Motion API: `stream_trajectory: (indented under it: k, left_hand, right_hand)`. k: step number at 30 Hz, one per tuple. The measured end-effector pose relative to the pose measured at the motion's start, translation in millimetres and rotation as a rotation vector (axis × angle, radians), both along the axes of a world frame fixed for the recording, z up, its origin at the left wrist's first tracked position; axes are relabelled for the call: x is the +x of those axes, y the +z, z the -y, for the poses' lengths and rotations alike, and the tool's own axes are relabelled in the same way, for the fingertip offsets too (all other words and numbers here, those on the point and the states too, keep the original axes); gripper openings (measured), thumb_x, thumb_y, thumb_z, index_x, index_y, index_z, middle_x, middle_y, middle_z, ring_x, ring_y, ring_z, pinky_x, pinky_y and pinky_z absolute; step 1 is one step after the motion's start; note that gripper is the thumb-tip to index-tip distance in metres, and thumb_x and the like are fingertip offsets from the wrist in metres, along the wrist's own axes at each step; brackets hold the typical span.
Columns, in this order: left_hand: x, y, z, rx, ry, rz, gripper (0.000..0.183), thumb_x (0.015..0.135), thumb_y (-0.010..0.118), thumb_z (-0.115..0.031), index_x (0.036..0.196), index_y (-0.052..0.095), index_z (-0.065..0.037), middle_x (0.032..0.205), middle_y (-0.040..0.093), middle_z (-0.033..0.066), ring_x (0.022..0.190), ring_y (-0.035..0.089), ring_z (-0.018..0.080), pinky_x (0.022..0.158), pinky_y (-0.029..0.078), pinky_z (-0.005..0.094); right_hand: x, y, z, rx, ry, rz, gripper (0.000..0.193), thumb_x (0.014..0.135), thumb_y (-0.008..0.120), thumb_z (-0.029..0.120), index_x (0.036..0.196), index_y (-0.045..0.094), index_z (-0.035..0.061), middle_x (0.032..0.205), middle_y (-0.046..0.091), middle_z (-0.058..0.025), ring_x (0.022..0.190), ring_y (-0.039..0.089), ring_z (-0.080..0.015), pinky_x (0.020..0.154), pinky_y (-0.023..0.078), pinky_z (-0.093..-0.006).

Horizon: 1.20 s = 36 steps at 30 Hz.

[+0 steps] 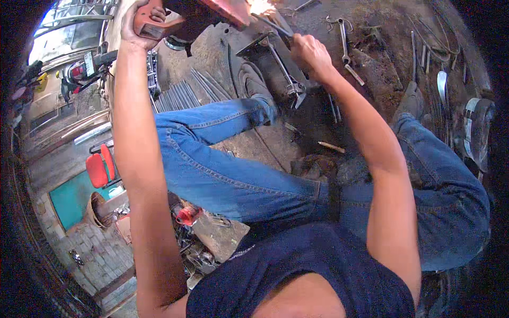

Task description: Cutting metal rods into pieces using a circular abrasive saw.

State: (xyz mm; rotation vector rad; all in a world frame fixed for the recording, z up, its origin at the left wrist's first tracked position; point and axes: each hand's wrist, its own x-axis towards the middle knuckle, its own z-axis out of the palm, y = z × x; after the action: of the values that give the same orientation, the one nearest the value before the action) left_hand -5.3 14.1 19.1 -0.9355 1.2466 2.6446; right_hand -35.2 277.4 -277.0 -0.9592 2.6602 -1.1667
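Observation:
At the top left my left hand (131,33) is closed round the loop-shaped handle of a red-orange power tool (183,21), probably a cut-off saw. Its body runs off the upper edge, and its blade does not show. Bright sparks (261,6) flare beside the tool's right end. My right hand (313,54) grips a dark metal bar (272,24), whose far end reaches up to the sparks. Below the right hand, a metal clamp-like piece with a long shaft (281,63) lies on the floor, apart from the fingers.
Steel rods (177,97) lie left of my shoe (254,79). A combination wrench (344,42), a wooden stick (331,147) and bent rods (440,47) are on the dirty floor. Farther left stand a red chair (99,168), a basket (96,209) and a motorbike (79,71).

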Motion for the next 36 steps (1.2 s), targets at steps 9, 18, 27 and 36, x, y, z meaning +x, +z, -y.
stream_trajectory:
  k: [9,18,27,36]
  left_hand:
    - [-10.5,-1.5,15.2,0.048,-0.150,0.025,0.026,0.082,0.050,-0.016,0.098,0.040,0.001,0.077,0.042,0.0069,0.061,0.045,0.0117,0.053,0.043,0.0203]
    - [-0.1,2.6,-14.6,-0.039,0.036,-0.016,0.026,0.081,0.050,-0.016,0.098,0.039,0.001,0.075,0.042,0.0065,0.061,0.044,0.0115,0.051,0.043,0.0195]
    - [-13.2,-3.4,29.7,0.020,-0.110,0.090,0.029,0.081,0.052,-0.016,0.100,0.038,0.002,0.074,0.042,0.0062,0.060,0.046,0.0114,0.051,0.044,0.0202]
    - [0.3,-1.6,-1.1,0.019,-0.042,-0.008,0.029,0.080,0.053,-0.015,0.100,0.039,0.002,0.074,0.042,0.0059,0.058,0.046,0.0108,0.051,0.044,0.0206]
  right_hand:
    - [6.0,7.5,-0.5,0.005,0.006,0.050,0.016,0.080,0.045,0.011,0.095,0.050,0.0078,0.084,0.058,-0.0203,0.079,0.058,-0.0385,0.067,0.046,-0.0465]
    - [7.8,5.4,-1.0,-0.061,-0.024,0.124,0.016,0.077,0.046,0.014,0.084,0.053,0.0006,0.081,0.058,-0.0239,0.078,0.057,-0.0417,0.070,0.045,-0.0479]
    - [11.1,4.0,-0.9,-0.056,-0.034,0.132,0.017,0.078,0.046,0.015,0.087,0.053,0.0022,0.083,0.059,-0.0234,0.079,0.057,-0.0423,0.069,0.046,-0.0489]
    - [12.6,-0.4,-0.3,-0.081,-0.021,0.129,0.014,0.079,0.047,0.012,0.089,0.051,0.0028,0.084,0.058,-0.0239,0.080,0.057,-0.0427,0.070,0.045,-0.0493]
